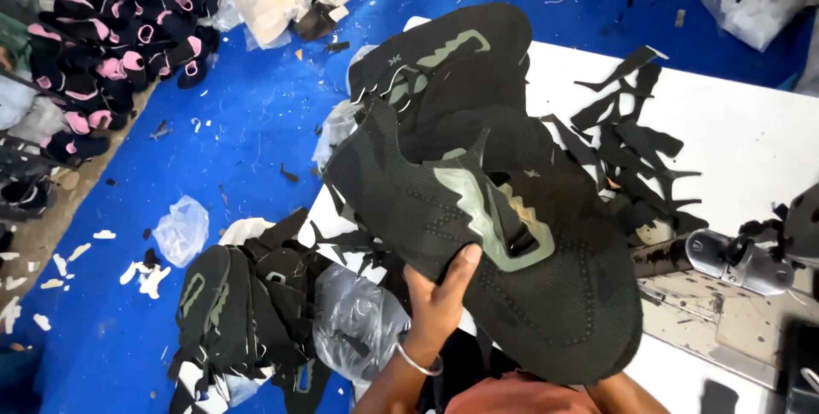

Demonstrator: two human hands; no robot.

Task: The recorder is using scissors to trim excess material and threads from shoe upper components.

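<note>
My left hand [438,305] grips the near edge of a black knit shoe upper [478,235] with a grey-green printed stripe, thumb on top. The piece is held up in front of me over a stack of similar black uppers [452,64] lying on the white table [751,141]. A thin metal bangle sits on my left wrist. My right hand is hidden beneath the held upper; only a bit of forearm [627,393] shows at the bottom, so its fingers cannot be seen.
Black fabric offcuts [627,150] litter the table to the right. A metal machine part [738,262] juts in at right. On the blue floor lie a pile of black uppers [243,307], clear plastic bags [181,231], and black-and-pink uppers [119,30] at top left.
</note>
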